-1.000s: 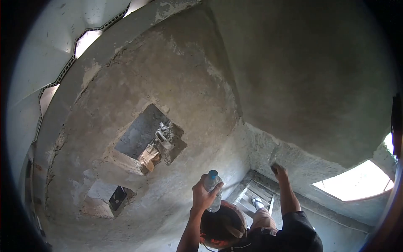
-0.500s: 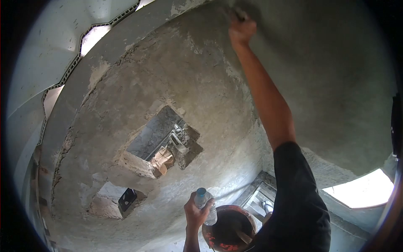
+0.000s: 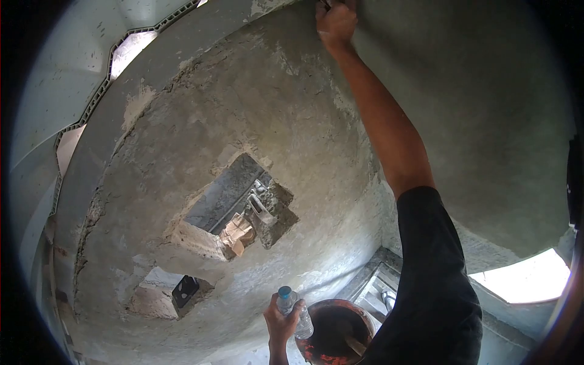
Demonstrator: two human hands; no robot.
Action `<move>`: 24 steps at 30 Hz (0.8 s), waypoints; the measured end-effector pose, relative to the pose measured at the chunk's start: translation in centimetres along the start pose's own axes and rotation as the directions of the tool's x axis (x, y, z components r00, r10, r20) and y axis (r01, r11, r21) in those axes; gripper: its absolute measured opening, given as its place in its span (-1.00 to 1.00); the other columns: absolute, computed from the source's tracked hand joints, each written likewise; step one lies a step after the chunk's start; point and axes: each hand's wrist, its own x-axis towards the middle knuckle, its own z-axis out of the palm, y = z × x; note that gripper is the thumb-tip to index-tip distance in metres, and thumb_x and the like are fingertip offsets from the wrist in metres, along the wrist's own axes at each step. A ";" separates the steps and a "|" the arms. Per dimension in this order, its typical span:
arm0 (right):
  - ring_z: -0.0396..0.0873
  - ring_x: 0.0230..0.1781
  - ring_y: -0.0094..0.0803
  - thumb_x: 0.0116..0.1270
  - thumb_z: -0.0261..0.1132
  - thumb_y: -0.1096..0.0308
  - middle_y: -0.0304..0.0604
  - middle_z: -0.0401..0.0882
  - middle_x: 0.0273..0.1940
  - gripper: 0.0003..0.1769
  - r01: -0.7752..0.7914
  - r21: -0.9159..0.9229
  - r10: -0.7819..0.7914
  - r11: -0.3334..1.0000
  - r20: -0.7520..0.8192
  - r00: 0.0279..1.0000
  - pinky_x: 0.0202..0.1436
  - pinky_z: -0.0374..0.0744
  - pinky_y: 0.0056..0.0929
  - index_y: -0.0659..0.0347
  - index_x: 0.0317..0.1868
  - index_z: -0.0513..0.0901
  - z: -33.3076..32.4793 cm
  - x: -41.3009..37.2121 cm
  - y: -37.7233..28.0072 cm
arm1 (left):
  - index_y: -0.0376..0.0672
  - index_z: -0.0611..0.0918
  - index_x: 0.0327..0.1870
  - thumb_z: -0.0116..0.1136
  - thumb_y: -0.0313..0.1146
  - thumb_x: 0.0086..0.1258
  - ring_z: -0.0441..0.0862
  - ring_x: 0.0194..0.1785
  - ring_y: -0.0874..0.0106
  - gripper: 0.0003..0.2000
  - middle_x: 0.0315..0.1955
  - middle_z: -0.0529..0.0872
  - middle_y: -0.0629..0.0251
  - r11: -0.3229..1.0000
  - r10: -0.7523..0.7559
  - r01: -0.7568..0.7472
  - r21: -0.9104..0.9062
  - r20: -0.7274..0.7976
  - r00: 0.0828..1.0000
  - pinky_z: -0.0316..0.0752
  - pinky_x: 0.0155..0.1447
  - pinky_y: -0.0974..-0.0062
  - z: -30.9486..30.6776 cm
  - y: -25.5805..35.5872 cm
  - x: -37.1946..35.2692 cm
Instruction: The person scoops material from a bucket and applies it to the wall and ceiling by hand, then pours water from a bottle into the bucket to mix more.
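My left hand (image 3: 281,320) is wrapped round a clear plastic water bottle (image 3: 303,323) with a blue cap, held upright and slightly tilted beside a bucket. My right hand (image 3: 337,21) is raised high at the top edge of the view, against the smooth grey plastered wall (image 3: 474,121). Its fingers are closed round a small tool, mostly cut off by the frame, whose kind I cannot tell. Below the left hand's bottle, the round bucket (image 3: 309,353) with a red-stained rim has a dark inside and a wooden handle (image 3: 354,345) leaning in it.
A rougher plastered wall (image 3: 152,201) has two recesses. The larger holds crumpled brown paper (image 3: 237,233) and a grey handled tool (image 3: 261,210); the smaller holds a black phone-like object (image 3: 184,290). Corrugated panels (image 3: 67,67) line the upper left. A bright opening (image 3: 526,278) lies at right.
My right hand has moved up and slightly left along the wall, taking its tool mostly out of view. My left hand and the bottle have shifted slightly down.
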 end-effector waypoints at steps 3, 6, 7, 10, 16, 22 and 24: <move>0.57 -0.46 -0.08 0.15 0.28 0.30 0.14 0.59 -0.42 -0.72 0.107 0.015 -0.108 0.994 0.104 0.989 -0.34 0.53 -0.28 0.42 -0.33 0.61 -1.5 -0.1 -1.0 | -0.23 0.55 -0.26 0.39 -0.31 0.04 0.68 -0.35 0.38 -0.69 -0.45 0.70 0.21 1.000 -0.031 0.031 -0.001 -0.001 1.000 0.53 -0.22 0.40 0.1 0.3 0.0; 0.57 -0.34 -0.04 0.16 0.25 0.32 0.18 0.58 -0.28 -0.72 0.512 0.090 -0.510 0.854 -0.052 0.859 -0.26 0.53 -0.25 0.41 -0.24 0.62 -3.3 -0.4 0.3 | -0.24 0.56 -0.26 0.39 -0.33 0.04 0.68 -0.35 0.38 -0.70 -0.44 0.70 0.21 0.999 -0.045 0.045 -0.024 0.014 0.999 0.53 -0.22 0.41 0.3 -0.1 -0.1; 0.57 -0.34 -0.04 0.16 0.25 0.32 0.18 0.58 -0.28 -0.72 0.513 0.088 -0.511 0.854 -0.053 0.858 -0.26 0.53 -0.25 0.41 -0.24 0.62 -3.6 -0.6 0.8 | -0.24 0.56 -0.27 0.39 -0.34 0.04 0.68 -0.34 0.38 -0.70 -0.44 0.70 0.21 0.998 -0.040 0.040 -0.038 0.015 0.999 0.53 -0.21 0.41 0.4 -0.4 -0.1; 0.55 -0.27 -0.01 0.16 0.22 0.39 0.19 0.53 -0.17 -0.71 0.246 0.188 -0.252 0.951 0.009 0.968 -0.17 0.53 -0.22 0.36 -0.13 0.62 -4.0 -0.5 1.6 | -0.24 0.56 -0.27 0.38 -0.35 0.04 0.68 -0.35 0.39 -0.71 -0.44 0.70 0.21 0.998 -0.024 0.024 -0.053 0.009 1.000 0.53 -0.22 0.42 0.5 -0.8 0.0; 0.52 -0.30 0.04 0.17 0.18 0.48 0.23 0.49 -0.19 -0.68 0.198 0.008 -0.197 0.980 -0.065 0.978 -0.13 0.52 -0.20 0.35 -0.04 0.58 -1.7 0.5 1.2 | -0.23 0.56 -0.27 0.39 -0.34 0.04 0.68 -0.37 0.39 -0.71 -0.44 0.70 0.22 0.998 -0.011 0.011 -0.054 -0.002 1.000 0.53 -0.24 0.43 0.3 -0.6 0.0; 0.54 -0.27 0.03 0.19 0.18 0.45 0.25 0.49 -0.17 -0.71 0.479 0.076 -0.478 0.874 -0.034 0.878 -0.13 0.54 -0.22 0.35 -0.07 0.59 -2.2 -0.5 1.3 | -0.24 0.56 -0.28 0.38 -0.29 0.06 0.68 -0.37 0.35 -0.70 -0.45 0.70 0.17 0.998 -0.009 0.009 -0.055 0.006 1.000 0.53 -0.23 0.42 0.5 -0.2 -0.1; 0.55 -0.27 0.01 0.18 0.21 0.44 0.23 0.51 -0.16 -0.72 0.313 0.213 -0.329 0.926 0.041 0.944 -0.15 0.54 -0.23 0.36 -0.10 0.60 -3.8 -0.7 1.1 | -0.24 0.56 -0.28 0.38 -0.29 0.06 0.68 -0.36 0.35 -0.70 -0.45 0.70 0.17 0.999 -0.008 0.009 -0.047 0.008 1.000 0.53 -0.23 0.42 0.6 -0.6 -0.1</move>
